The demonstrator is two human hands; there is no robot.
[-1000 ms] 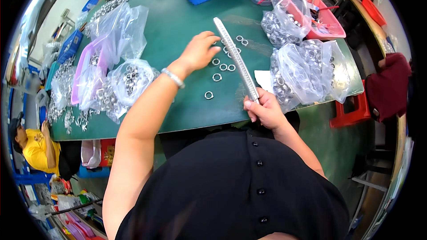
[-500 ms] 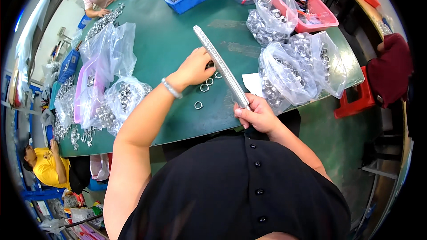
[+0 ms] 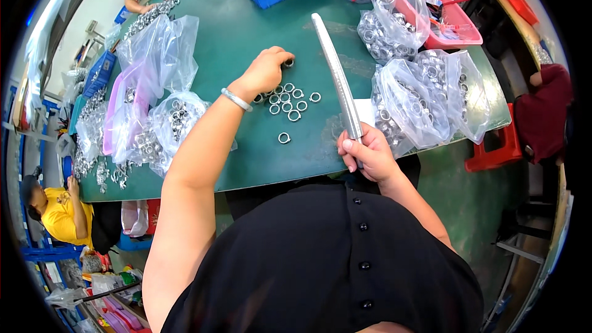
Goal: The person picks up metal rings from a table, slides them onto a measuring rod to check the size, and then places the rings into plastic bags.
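Left of the tapered, silver metal rod (image 3: 338, 80) gripped by the right hand (image 3: 372, 153), round silver metal rings (image 3: 290, 111) lie on the green desk (image 3: 228, 31). The left hand (image 3: 264, 74), fingers curled, reaches one; whether it grips, I cannot tell. Gathering seems underway; next calls for a secure pinch.

Bright, even light covers the green table (image 3: 225, 37), glaring pale at its right corner and glinting off the plastic bags (image 3: 404, 102). Straight edges curve toward the black rim.
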